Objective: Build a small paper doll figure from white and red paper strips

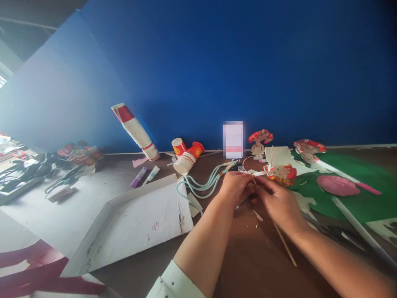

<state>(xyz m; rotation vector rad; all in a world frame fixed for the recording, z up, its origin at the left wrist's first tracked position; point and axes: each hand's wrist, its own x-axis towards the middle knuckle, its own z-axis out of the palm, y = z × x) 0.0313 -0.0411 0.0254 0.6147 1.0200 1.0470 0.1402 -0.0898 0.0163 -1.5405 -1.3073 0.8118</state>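
Observation:
My left hand [236,186] and my right hand [277,198] meet above the dark table, fingers bent and pinched together. What they grip between them is small and mostly hidden by the fingers. A white strip [261,174] shows at the fingertips, leading toward a red and yellow paper cut-out [283,174] just beyond my right hand. From beneath the right hand a thin wooden stick [285,245] slants toward me; whether it is held or lying there, I cannot tell. Pale blue cables [206,182] curl beside my left hand.
An open white cardboard lid [133,223] lies at left. Stacked paper cups [136,130] lean on the blue wall; more cups [187,159] lie nearby. Purple glue stick [138,177], dark scissors [341,235], a pink paper oval [338,185] and decorated figures [261,140] surround the work.

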